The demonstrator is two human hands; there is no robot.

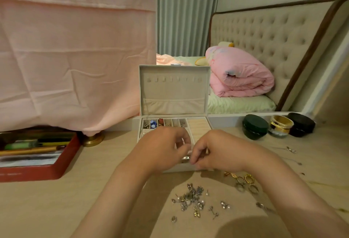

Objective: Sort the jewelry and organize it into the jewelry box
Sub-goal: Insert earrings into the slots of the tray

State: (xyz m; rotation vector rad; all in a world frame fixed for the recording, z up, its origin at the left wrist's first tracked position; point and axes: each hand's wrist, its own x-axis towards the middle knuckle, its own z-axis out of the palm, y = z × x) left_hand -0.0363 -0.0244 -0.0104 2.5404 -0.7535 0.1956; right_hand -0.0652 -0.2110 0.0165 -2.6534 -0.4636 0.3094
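Though open, cream jewelry box (173, 94)

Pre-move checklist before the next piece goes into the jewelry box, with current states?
1. White jewelry box open, lid upright: ok.
2. Free slot available: padded ring section at back right is bare: ok.
3. A piece pinched between left hand and right hand over the box front: cannot tell, curled fingers hide it.
4. Heap of small silver earrings on light wooden table sorted: not ok, mixed.
5. Gold rings by the right forearm boxed: not ok, on table.
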